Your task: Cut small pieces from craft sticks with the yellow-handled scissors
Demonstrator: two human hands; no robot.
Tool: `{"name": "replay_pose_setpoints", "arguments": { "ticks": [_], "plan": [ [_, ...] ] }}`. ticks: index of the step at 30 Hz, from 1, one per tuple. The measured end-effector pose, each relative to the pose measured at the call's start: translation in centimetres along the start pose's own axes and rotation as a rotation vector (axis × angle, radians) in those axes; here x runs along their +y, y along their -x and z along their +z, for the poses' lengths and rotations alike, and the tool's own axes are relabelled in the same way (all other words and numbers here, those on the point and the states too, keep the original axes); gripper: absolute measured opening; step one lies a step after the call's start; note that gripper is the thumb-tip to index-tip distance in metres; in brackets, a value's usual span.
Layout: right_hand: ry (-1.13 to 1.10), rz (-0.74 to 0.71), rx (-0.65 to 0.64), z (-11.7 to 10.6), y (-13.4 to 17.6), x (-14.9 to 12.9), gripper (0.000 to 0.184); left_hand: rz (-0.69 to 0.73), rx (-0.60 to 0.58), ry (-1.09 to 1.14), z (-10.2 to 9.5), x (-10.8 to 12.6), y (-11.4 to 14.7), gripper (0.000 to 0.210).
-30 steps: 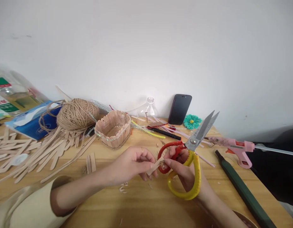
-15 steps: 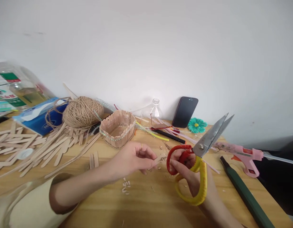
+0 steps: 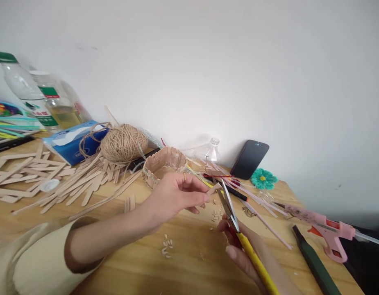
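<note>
Between thumb and fingers, my left hand [image 3: 180,196] pinches a short piece of craft stick [image 3: 214,189] above the table. My right hand [image 3: 244,250] grips scissors [image 3: 230,209] with red and yellow handles. Their blades point up and lie at the free end of the stick piece; whether they touch it I cannot tell. Below my left hand, several small pale wood chips [image 3: 167,246] form a little pile. More shavings [image 3: 216,214] are scattered near the scissors. Behind my left hand stands a small basket [image 3: 164,162] of craft sticks, partly hidden.
Loose craft sticks [image 3: 87,186] and a ball of twine [image 3: 123,143] lie left, beside a blue tissue pack [image 3: 75,145] and bottles [image 3: 26,90]. A phone [image 3: 250,159] leans on the wall near a teal flower [image 3: 264,179]. A pink glue gun [image 3: 327,231] and dark green tool [image 3: 315,262] lie right.
The scissors have turned from pointing right to pointing up-left, and their blades have come to the stick piece. My left hand has risen slightly. The view has shifted left.
</note>
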State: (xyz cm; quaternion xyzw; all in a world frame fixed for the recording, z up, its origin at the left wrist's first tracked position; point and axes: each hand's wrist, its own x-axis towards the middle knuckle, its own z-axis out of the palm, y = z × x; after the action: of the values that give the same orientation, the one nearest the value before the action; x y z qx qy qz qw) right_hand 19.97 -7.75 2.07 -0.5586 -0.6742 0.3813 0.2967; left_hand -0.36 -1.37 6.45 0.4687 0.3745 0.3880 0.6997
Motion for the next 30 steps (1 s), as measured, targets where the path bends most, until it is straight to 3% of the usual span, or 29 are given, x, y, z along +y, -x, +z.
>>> {"name": "replay_pose_setpoints", "arguments": {
  "ticks": [8, 17, 30],
  "plan": [
    [0.083, 0.011, -0.098, 0.6, 0.2, -0.3, 0.067, -0.041, 0.010, -0.064, 0.3, 0.1, -0.1, 0.011],
    [0.012, -0.010, -0.128, 0.4, 0.0, -0.3, 0.062, -0.078, -0.066, -0.097, 0.5, -0.1, 0.1, 0.012],
    [0.062, 0.030, -0.120, 0.4, -0.1, -1.4, 0.064, -0.118, -0.069, -0.089, 0.4, -0.2, 0.0, 0.009]
  ]
}}
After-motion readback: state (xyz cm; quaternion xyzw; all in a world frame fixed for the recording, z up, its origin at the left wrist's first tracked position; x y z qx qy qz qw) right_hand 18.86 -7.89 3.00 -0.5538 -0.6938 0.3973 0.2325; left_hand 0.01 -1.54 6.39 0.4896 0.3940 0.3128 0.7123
